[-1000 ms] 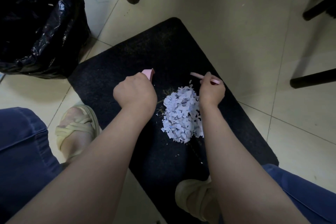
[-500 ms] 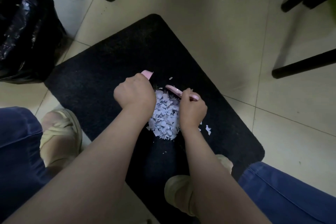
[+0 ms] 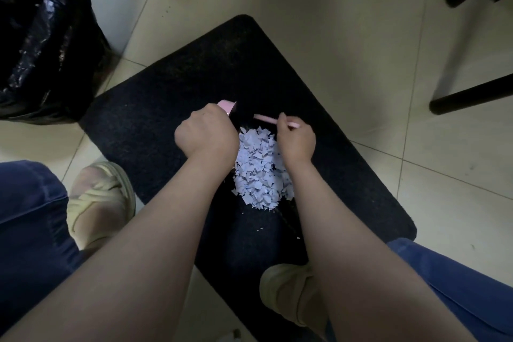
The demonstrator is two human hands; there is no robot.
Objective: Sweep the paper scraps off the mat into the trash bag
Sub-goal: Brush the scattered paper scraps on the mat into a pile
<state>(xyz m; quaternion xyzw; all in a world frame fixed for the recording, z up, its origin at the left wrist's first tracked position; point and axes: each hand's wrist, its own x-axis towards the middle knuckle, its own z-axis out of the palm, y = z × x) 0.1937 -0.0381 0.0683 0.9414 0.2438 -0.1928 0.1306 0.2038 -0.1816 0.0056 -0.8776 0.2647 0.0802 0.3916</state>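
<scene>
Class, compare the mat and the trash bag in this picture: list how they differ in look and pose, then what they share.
The mat lies flat on the floor; the trash bag stands bulging and crumpled. The mat looks dull and fuzzy; the trash bag is glossy. The mat carries the paper scraps; the trash bag sits apart at the left. Both are black.

We found the paper scraps (image 3: pixel 258 172) heaped on the black mat (image 3: pixel 155 108) between both hands. The left hand (image 3: pixel 205 133) gripped a mostly hidden pink object (image 3: pixel 227 105); the right hand (image 3: pixel 297 141) gripped a thin pink handle (image 3: pixel 266 119). The trash bag (image 3: pixel 41 36) stood well apart at the upper left.
</scene>
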